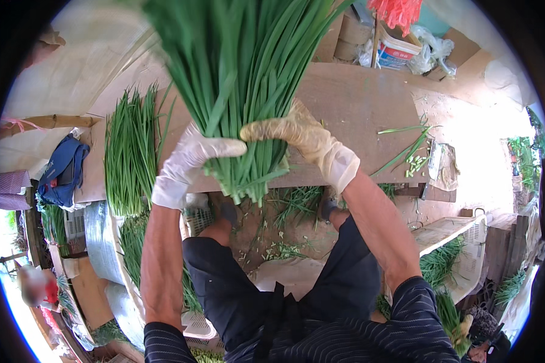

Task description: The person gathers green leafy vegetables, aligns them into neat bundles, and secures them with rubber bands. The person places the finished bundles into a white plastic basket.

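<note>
A: What are we holding?

B: A thick bunch of chives [239, 78], upright in front of us, above the near edge of a wooden table [357, 109]. The leaves fan up and out past the top of the picture; the cut ends hang just below our hands.

A: And our hands?

B: Both are gloved. Our left hand [191, 160], in a white glove, is wrapped around the left side of the bunch near its base. Our right hand [303, 142], in a yellowish glove, closes over the front and right side, thumb pointing toward the left one. Both grip the bunch tight.

A: What lies around it?

B: To the left on the table, a second pile of chives [130, 157] lies flat, well apart from ours. The middle of the table behind the bunch is bare wood. A few loose stalks [409, 148] lie near its right edge. Below the table, trimmings [287, 230] are scattered on the ground between our knees. A white crate [457, 242] stands to our right.
</note>
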A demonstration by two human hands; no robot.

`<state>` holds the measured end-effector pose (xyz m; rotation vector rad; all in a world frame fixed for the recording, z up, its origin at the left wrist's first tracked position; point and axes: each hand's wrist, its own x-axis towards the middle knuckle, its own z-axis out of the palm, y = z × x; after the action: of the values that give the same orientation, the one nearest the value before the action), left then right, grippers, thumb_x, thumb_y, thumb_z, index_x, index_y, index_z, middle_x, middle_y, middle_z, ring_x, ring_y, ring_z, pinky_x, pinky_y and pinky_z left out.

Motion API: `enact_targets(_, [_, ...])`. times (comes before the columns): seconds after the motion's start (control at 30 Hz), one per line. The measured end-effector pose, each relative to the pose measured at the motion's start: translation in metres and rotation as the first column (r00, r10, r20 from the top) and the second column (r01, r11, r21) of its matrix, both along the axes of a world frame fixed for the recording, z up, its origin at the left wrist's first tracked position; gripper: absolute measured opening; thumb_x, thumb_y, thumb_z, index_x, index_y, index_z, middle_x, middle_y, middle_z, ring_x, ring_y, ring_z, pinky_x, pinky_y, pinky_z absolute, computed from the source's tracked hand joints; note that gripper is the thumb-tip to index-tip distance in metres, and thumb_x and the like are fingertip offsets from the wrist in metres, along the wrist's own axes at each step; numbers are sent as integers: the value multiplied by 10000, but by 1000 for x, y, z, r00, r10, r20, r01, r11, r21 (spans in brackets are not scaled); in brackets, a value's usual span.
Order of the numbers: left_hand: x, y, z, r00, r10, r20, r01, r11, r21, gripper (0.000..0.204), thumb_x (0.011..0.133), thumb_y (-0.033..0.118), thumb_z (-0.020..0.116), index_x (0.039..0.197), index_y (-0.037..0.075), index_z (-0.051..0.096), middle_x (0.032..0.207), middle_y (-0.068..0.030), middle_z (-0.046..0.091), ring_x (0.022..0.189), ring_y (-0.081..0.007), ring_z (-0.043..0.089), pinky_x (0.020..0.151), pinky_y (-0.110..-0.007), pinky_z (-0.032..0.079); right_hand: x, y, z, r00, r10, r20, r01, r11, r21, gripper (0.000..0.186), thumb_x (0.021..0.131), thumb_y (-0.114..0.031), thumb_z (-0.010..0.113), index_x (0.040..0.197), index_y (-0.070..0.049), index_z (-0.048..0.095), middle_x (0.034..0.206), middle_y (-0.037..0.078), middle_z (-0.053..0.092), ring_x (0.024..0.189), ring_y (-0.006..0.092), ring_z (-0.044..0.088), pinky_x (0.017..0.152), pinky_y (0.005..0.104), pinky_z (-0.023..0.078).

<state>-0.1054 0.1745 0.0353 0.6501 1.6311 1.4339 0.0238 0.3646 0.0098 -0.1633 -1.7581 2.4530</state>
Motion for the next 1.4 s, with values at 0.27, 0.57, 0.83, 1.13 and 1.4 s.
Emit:
enact_targets(0.27, [-54, 15, 10, 988, -33, 148, 56, 986, -154, 562, 902, 277, 789, 1340, -26, 612, 1145, -112, 745, 955, -196, 745, 885, -336, 619, -45, -1, -40, 1000, 27, 9, -27, 999, -28, 858, 833, -601, 807, 1454, -64, 559, 1378, 107, 633, 1276, 230, 580, 1108, 379, 443])
enact_targets(0.57, [-73, 35, -42, 997, 49, 54, -16, 866, -501, 627, 826, 315, 887, 1286, -24, 630, 1082, -147, 750, 885, -227, 760, 809, -386, 647, -59, 30, -48, 749, -39, 661, -458, 691, 559, 995, 829, -931, 457, 1012, -3, 768, 882, 181, 738, 778, 282, 732, 661, 402, 590])
enact_targets(0.83, [-55, 49, -47, 998, 41, -44, -58, 849, -526, 1274, 777, 340, 933, 1566, -139, 55, 1316, -231, 638, 1037, -239, 723, 829, -384, 632, -35, 46, -47, 782, -88, 617, -369, 732, 572, 948, 892, -869, 438, 910, 24, 756, 801, 171, 724, 693, 277, 719, 655, 397, 586])
enact_targets(1.13, [-5, 71, -27, 886, -237, -399, -169, 636, -753, 1472, 619, 660, 913, 1568, -169, 152, 1581, -333, 379, 1481, -400, 404, 1209, -394, 347, -3, 70, -56, 717, -127, 685, -327, 807, 492, 865, 956, -778, 461, 903, 49, 710, 722, 134, 697, 625, 229, 686, 590, 366, 561])
enact_targets(1.4, [2, 78, -26, 879, -253, -404, -201, 572, -795, 1450, 638, 638, 910, 1585, -142, 137, 1602, -325, 357, 1507, -391, 371, 1231, -400, 325, 77, 32, -43, 817, -52, 575, -56, 984, 170, 676, 990, -669, 572, 853, -22, 713, 637, 47, 620, 545, 135, 606, 525, 294, 514])
